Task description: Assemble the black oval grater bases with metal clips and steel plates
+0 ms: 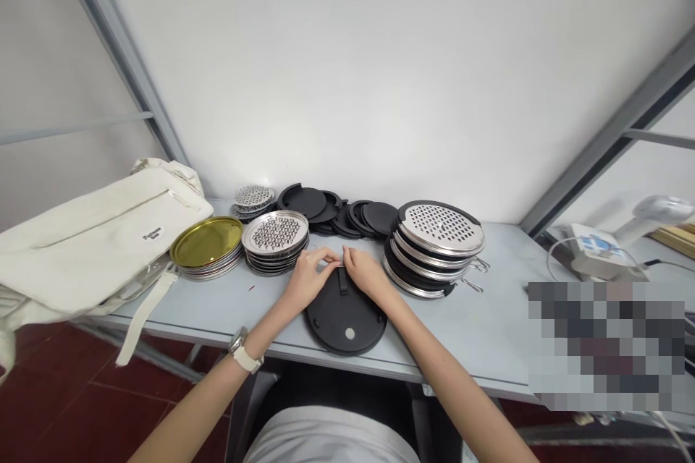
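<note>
A round black plate (347, 322) lies flat at the table's front edge, with a short black strap (342, 281) near its far rim and a pale round spot near its close rim. My left hand (310, 276) is closed in a pinch at the far rim, by the strap's end. Fingertips almost meeting it, my right hand (365, 273) is also closed there. Whatever small piece sits between the fingers is too small to make out. Just left of my left hand stands a stack of metal grater discs (276, 233).
Grater discs with black rims and wire loops (437, 231) are stacked at right. Behind lie black round parts (307, 204) and small grater discs (253, 197). At left are gold-topped lids (207, 242) and a cream bag (103, 231). A white device (600, 249) stands far right.
</note>
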`<action>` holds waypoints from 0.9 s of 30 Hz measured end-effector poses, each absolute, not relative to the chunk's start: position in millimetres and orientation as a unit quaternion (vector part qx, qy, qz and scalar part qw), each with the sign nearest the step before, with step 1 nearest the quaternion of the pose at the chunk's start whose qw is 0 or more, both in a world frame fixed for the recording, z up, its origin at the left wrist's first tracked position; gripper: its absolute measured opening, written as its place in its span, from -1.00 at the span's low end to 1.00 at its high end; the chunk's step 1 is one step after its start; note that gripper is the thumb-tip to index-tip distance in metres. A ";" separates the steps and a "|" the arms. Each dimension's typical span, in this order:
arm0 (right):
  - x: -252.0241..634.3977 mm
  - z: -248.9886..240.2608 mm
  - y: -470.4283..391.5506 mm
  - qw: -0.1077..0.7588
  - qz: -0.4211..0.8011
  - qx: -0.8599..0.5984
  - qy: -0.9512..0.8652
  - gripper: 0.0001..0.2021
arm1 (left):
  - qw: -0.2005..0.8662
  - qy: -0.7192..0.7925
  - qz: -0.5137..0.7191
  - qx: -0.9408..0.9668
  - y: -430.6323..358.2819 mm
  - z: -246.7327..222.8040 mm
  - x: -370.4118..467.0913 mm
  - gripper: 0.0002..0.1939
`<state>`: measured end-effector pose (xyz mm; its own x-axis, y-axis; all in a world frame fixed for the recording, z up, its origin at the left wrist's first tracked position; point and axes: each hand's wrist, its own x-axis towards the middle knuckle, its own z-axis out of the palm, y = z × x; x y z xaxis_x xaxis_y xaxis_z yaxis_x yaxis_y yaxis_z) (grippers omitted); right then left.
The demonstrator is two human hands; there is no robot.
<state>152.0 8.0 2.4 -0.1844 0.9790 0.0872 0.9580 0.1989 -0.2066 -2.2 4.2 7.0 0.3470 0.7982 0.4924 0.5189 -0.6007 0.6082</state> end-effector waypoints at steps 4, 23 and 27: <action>151.2 4.7 6.5 0.104 0.057 -0.636 -0.763 -0.58 | 0.183 0.393 0.403 0.806 4.0 6.9 -2.7 -0.93; 155.1 6.0 4.6 0.081 0.078 -0.609 -0.786 -0.58 | 0.168 0.390 0.406 0.810 2.1 3.3 -2.1 -0.92; 153.8 8.0 4.4 0.094 0.093 -0.621 -0.772 -0.58 | 0.155 0.384 0.391 0.822 1.1 2.5 -3.1 -0.91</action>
<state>153.8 4.4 8.0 -0.2103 0.9772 0.0302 0.9420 0.2108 -0.2611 -3.1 1.1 2.5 0.3985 0.7533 0.5232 0.5100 -0.6561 0.5562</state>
